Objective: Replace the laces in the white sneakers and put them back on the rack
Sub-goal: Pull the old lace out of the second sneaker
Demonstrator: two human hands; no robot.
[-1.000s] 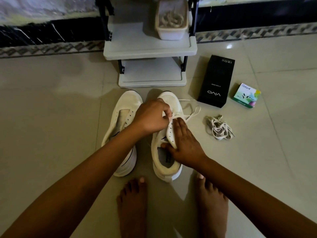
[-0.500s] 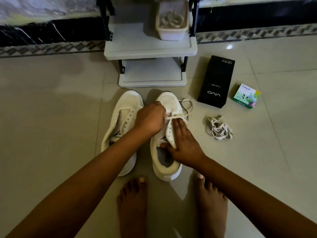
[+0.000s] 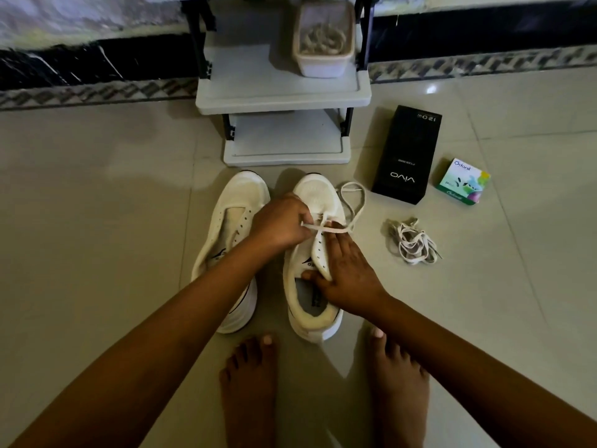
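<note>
The left hand pinches the lace with curled fingers; the right hand clamps the right sneaker by its flap, thumb inside.

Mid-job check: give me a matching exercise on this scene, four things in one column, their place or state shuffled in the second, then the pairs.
Things
1. plastic tub
2. black box
3. lace bundle
4. sneaker without hands on it

Place or state
A. tangled heap on the floor
B. eyelets empty
C. on the rack shelf
D. lying next to the green box

Pairs: 1-C, 2-D, 3-A, 4-B
</note>
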